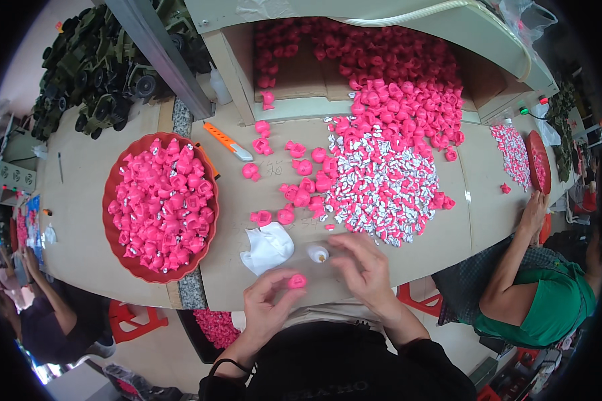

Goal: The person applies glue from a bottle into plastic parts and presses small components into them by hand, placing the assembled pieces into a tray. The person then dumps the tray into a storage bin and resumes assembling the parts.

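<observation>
My left hand (269, 302) pinches a small pink plastic figure part (297, 281) between thumb and fingers, just in front of my body. My right hand (364, 271) hovers beside it, thumb and fingers apart, with nothing visible between them. Close to its fingertips is a small whitish translucent bottle (316, 253) with a brownish tip. A crumpled white cloth or mask (269, 248) lies on the table beyond my left hand. Farther off spreads a pile of small pink-and-white pieces (384, 187). Several loose pink figure parts (302, 167) are scattered to its left.
A red scalloped basin (107, 207) of pink figures stands at left, an orange utility knife (227, 141) beside it. More pink parts (408, 100) spill from a shelf opening at the back. A co-worker in green (548, 294) sits at right; another person (47, 307) works at left.
</observation>
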Tool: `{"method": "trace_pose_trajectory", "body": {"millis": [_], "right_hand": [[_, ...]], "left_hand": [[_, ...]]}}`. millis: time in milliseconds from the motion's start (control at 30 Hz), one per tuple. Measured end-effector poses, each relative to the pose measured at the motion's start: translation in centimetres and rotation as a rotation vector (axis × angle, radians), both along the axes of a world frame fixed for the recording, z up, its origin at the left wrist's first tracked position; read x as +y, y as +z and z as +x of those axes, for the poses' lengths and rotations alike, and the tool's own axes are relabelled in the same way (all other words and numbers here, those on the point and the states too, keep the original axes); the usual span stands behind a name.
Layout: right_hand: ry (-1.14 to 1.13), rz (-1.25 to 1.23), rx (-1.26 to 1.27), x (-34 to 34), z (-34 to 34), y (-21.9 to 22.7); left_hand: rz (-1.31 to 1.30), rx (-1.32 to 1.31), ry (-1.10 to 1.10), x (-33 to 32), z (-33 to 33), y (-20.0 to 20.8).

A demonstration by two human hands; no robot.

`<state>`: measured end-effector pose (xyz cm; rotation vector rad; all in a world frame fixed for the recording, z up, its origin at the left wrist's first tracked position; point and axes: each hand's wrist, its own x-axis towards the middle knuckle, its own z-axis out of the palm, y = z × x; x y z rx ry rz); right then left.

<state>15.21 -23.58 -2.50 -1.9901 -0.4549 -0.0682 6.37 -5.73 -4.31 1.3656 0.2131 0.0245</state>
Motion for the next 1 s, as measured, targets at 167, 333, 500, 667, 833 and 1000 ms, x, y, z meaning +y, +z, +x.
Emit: {"method": "trace_pose_trajectory", "body": {"millis": [167,333,500,667,833,1000], "right_hand": [[-0.071,-0.392,-0.283,-0.3,2.2,-0.2],[-0.064,-0.449,-0.321,0.1,2.3,-0.2],[0.058,-0.213,-0.118,-1.6,-0.7,2.4],[0.151,-0.141,-0.097,-1.9,-2.1,2.9],[0.216,-0.195,-0.188,-2.0,-2.1,2.6],[0.221,-0.397,-0.311,-1.5,-3.7,2.5]], "left_hand": [[-0.267,0.127,-0.117,-0.5,0.2,0.3],[-0.333,0.143,-0.138,-0.8,0.3,0.2],[-0.242,0.065,-0.096,-1.0,0.2,-0.1],[-0.160,0.043,-0.117,-1.5,0.5,0.0],[0.044,-0.012,-0.136,-1.7,0.6,0.4],[-0.041,0.070,-0.071,-2.1,0.5,0.1]]}}
